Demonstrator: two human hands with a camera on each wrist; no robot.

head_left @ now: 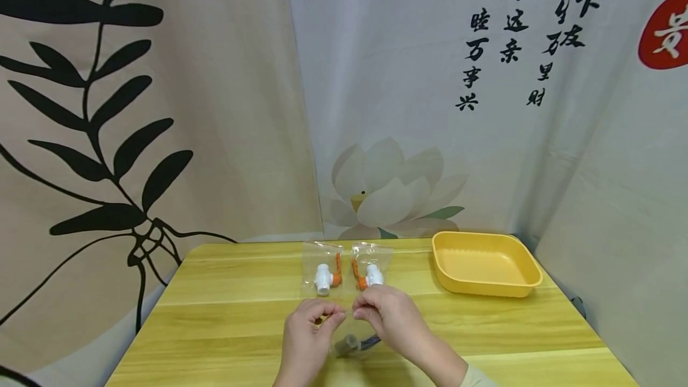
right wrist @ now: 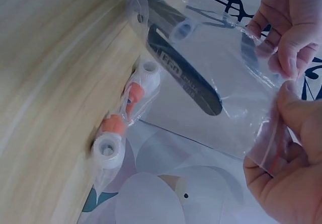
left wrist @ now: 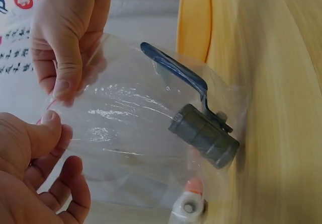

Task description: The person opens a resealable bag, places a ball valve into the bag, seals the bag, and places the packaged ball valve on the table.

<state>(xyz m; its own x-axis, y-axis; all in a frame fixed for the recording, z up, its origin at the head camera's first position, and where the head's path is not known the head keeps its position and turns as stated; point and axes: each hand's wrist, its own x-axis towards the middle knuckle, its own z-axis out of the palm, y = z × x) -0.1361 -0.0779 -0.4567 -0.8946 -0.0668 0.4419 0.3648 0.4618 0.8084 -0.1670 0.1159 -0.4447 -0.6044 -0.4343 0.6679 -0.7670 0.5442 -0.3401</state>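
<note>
My left hand (head_left: 306, 339) and right hand (head_left: 395, 321) pinch the top edge of a clear zip bag (left wrist: 126, 108) between thumbs and fingers, close together. Inside the bag lies a grey ball valve (left wrist: 204, 136) with a dark blue lever handle (right wrist: 183, 80). The bag hangs below the fingers, with the valve low near the tabletop. A red line runs along the bag's pinched edge in the left wrist view. Whether the seal is parted there I cannot tell.
Behind the hands, two clear bags lie side by side on the wooden table (head_left: 226, 303), holding a white valve with an orange handle (head_left: 324, 279) and a matching white valve (head_left: 374, 275). A yellow tray (head_left: 486, 287) stands at the back right, near the printed curtain (head_left: 376, 94).
</note>
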